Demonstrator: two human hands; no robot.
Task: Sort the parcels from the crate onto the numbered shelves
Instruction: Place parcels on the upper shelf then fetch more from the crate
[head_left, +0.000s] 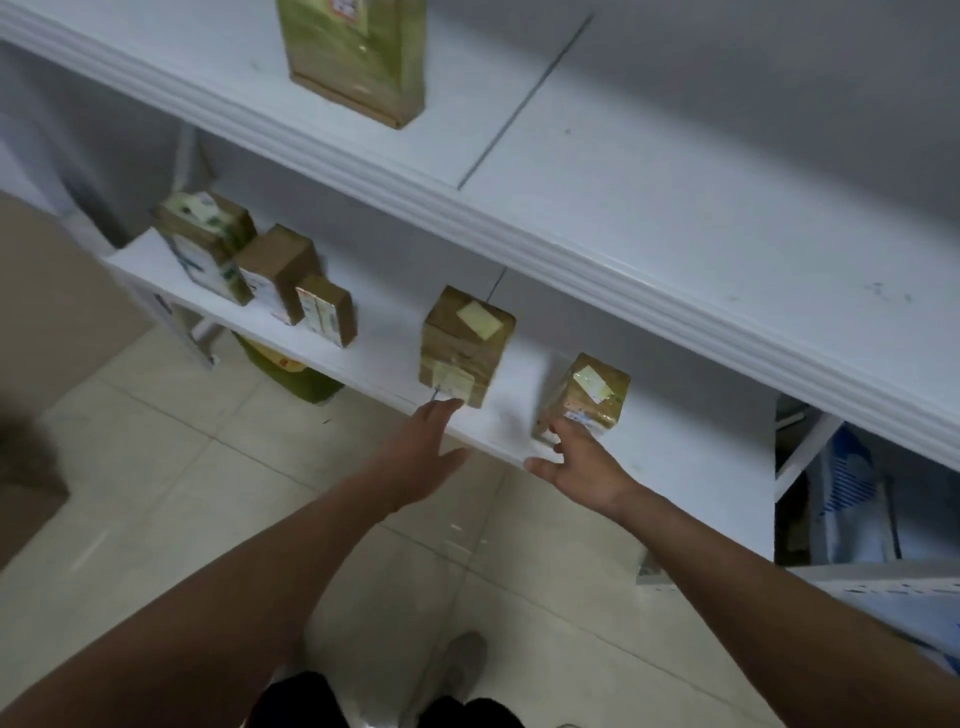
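Six parcels stand on the white shelving, so the sorting looks well under way. A tall brown tape-wrapped parcel (353, 57) stands on the upper white shelf board (623, 208), at the far left. On the lower white shelf board (384, 358), three small brown cardboard parcels (275, 270) cluster at the left end. A brown taped parcel with a yellow label (465, 345) stands near the middle at the near edge. A smaller glossy brown parcel (589, 397) stands apart to its right.

The left hand (431, 441) holds nothing; its fingers are straight, with the tips at the shelf edge below the labelled parcel. The right hand (576, 462) is spread wide, fingertips touching the smaller parcel's near face without gripping it, probably setting or straightening it. The crate is out of view, so what is left cannot be told. No shelf numbers are legible.
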